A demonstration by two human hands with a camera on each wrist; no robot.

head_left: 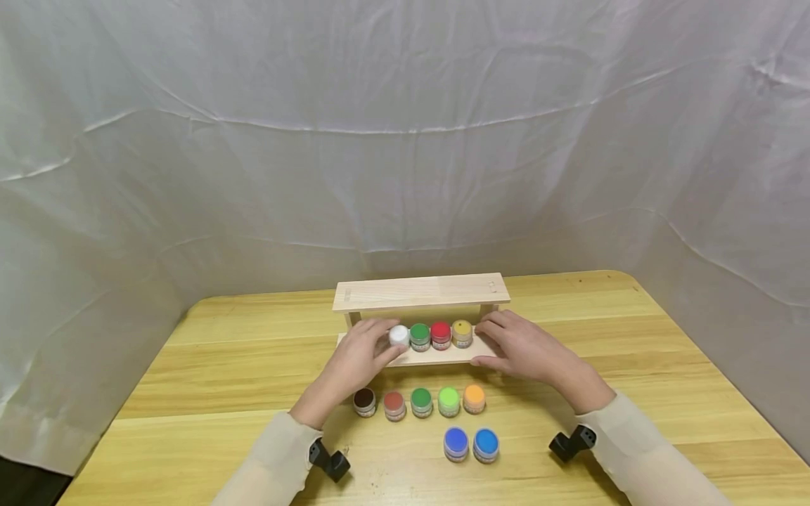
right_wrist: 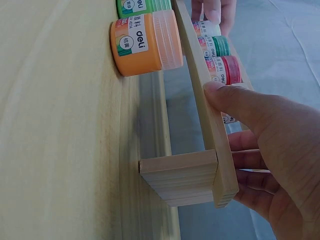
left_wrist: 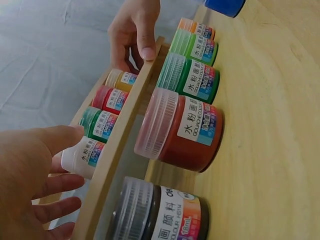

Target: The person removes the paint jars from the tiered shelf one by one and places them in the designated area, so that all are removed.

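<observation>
A two-tier wooden rack point(head_left: 420, 292) holds a row of gouache paint jars on its lower board: a white jar point(head_left: 399, 336), a green jar point(head_left: 420, 336), a red jar point(head_left: 441, 334) and a yellow jar point(head_left: 462, 333). My left hand point(head_left: 362, 349) pinches the white jar at the row's left end, thumb by its lid and other fingers spread. At the opposite end, my right hand point(head_left: 522, 344) holds the lower board. Its thumb point(right_wrist: 217, 90) presses the front edge; the other fingers reach over behind, beside the yellow jar.
In front of the rack stand a dark brown jar point(head_left: 364, 401), a reddish-brown jar point(head_left: 394, 405), another green jar point(head_left: 421, 402), a light green jar point(head_left: 449, 400) and an orange jar point(head_left: 474, 398). Nearer are two blue jars point(head_left: 486, 444). Pale fabric point(head_left: 405, 176) hangs behind the wooden table point(head_left: 209, 365).
</observation>
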